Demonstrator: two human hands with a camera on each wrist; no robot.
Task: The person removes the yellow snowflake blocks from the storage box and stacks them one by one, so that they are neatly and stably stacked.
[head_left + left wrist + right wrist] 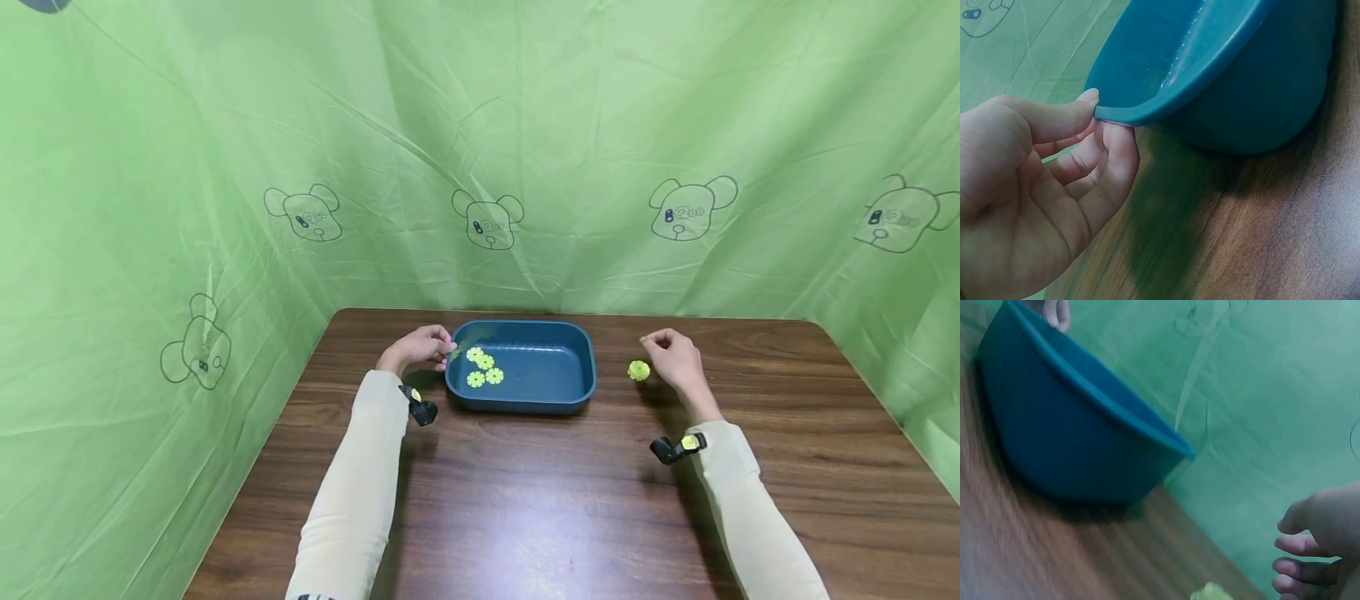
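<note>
A dark blue rectangular basin stands on the table with several yellow-green flower-shaped pieces lying in its left part. My left hand pinches the basin's left rim, thumb on top and bent fingers below, as the left wrist view shows close up. To the right of the basin, a yellow-green flower-shaped piece lies on the wood. Just beside and above it hovers my right hand, fingers loosely bent. In the right wrist view, a gap shows between its thumb and fingers, with nothing held there.
The brown wooden table reaches back to a green curtain printed with bear heads, which also hangs along both sides. Each wrist carries a small black camera on a strap.
</note>
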